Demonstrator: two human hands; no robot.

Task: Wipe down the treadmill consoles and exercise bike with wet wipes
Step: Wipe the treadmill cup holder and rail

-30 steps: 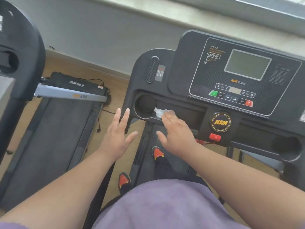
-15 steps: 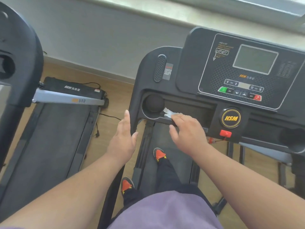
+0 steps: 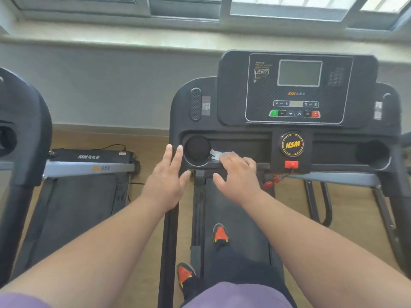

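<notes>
White and crumpled, the wet wipe (image 3: 215,154) lies in the tray of the treadmill console (image 3: 289,130), pinned under the fingertips of the person's right hand (image 3: 239,177). That hand lies palm down with its fingers bent over the tray's front lip, pressing the wipe against the black plastic; only a scrap of the wipe shows beyond the fingertips, on the side toward the round cup holder (image 3: 198,147) just past them. The thumb hangs free below the lip, holding nothing.

Just beside it, the left hand (image 3: 165,182) is released, fingers straight and a little spread, their tips reaching the console's outer corner next to the cup holder. Whether they actually touch the plastic I cannot tell. The two hands are near each other, with a narrow gap between the thumbs.

Beyond the right hand's knuckles rises the control panel with its grey display (image 3: 299,73) and a row of green and red buttons (image 3: 294,113). Off to the hand's outer side sit the yellow HSM badge (image 3: 292,144) and the red safety clip (image 3: 291,164). Below both wrists, orange-toed shoes (image 3: 220,233) stand on the belt (image 3: 235,218). Out past the left hand lies a second treadmill (image 3: 89,174) on the wooden floor (image 3: 146,241).
</notes>
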